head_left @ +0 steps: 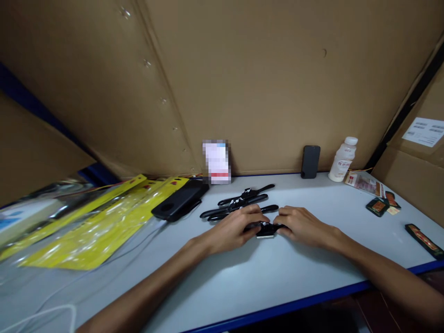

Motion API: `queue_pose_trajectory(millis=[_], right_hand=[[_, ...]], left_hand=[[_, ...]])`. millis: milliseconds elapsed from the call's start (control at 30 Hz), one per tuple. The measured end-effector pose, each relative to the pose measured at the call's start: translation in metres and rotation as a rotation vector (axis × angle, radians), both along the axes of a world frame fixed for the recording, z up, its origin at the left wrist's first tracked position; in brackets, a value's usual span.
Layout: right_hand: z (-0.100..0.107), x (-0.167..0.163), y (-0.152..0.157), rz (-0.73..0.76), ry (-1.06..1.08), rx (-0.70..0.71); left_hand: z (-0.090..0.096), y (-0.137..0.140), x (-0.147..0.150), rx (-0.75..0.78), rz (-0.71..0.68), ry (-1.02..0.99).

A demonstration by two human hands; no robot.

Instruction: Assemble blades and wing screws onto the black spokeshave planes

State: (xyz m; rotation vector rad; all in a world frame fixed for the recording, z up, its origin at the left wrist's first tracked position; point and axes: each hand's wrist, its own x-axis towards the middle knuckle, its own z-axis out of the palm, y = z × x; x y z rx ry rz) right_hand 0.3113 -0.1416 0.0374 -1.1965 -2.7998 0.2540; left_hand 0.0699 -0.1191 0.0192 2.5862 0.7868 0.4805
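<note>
A black spokeshave [266, 229] with a pale metal edge along its front is low over the table, between my hands. My left hand [243, 225] is closed around its left end, with the fingers bent over the top. At the other end, my right hand [297, 225] pinches the right handle. My fingers hide most of both handles. Just behind my left hand lie three more black spokeshaves [256, 189], side by side on the white table [222, 282], with whitish bits at their middles.
Yellow-backed clear packages [86, 236] and a black device [180, 200] with a cable lie to the left. A lit phone [218, 162] leans on the cardboard wall [256, 92]. Towards the right stand a dark phone [310, 162] and a bottle [343, 159], near small dark packets [377, 206].
</note>
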Motion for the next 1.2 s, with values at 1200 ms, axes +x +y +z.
queue_pose_trajectory(millis=[1200], right_hand=[[-0.006, 0.004, 0.006, -0.039, 0.066, -0.038]], left_hand=[[-0.004, -0.004, -0.002, 0.372, 0.037, 0.37]])
